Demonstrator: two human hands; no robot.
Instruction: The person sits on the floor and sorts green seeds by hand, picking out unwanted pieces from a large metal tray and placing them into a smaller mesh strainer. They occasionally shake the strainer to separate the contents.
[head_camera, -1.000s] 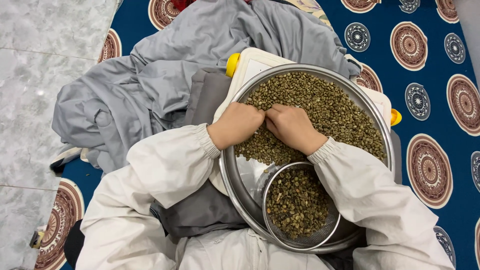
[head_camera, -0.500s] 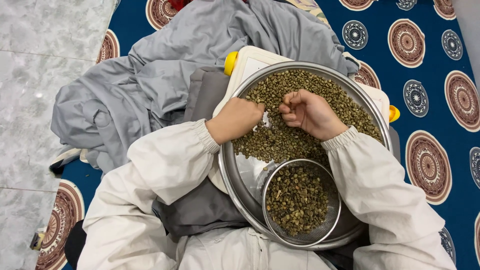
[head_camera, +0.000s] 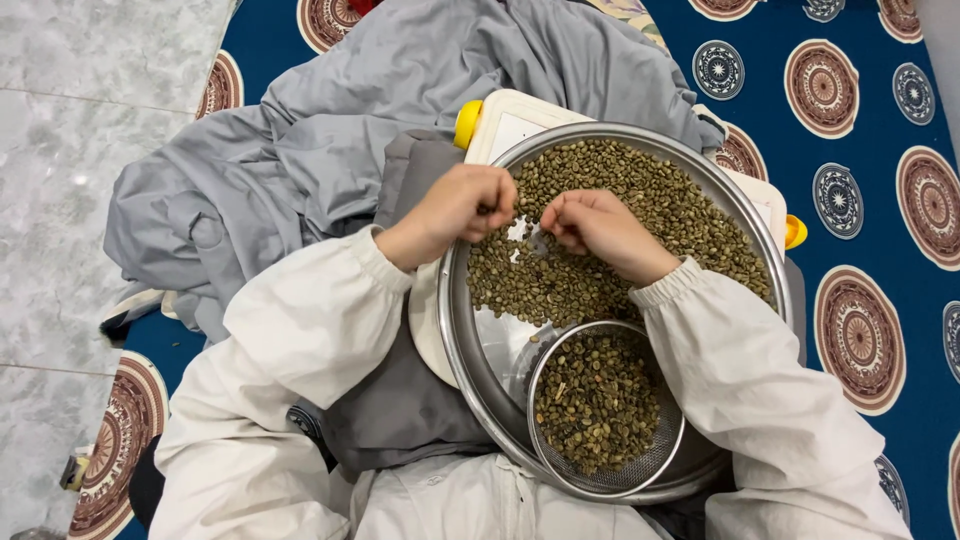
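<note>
Head view: your left hand (head_camera: 455, 212) and right hand (head_camera: 597, 232) pinch shut over beans (head_camera: 640, 200) in the tray (head_camera: 470, 330). Judged risk: flicked beans clear the rim, missing the sieve (head_camera: 605, 482).

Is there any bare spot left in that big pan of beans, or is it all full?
Bare metal shows in the big pan along its left wall, between the beans and the small sieve, plus a small gap between the left hand and right hand. Everywhere else is crowded with beans.
</note>
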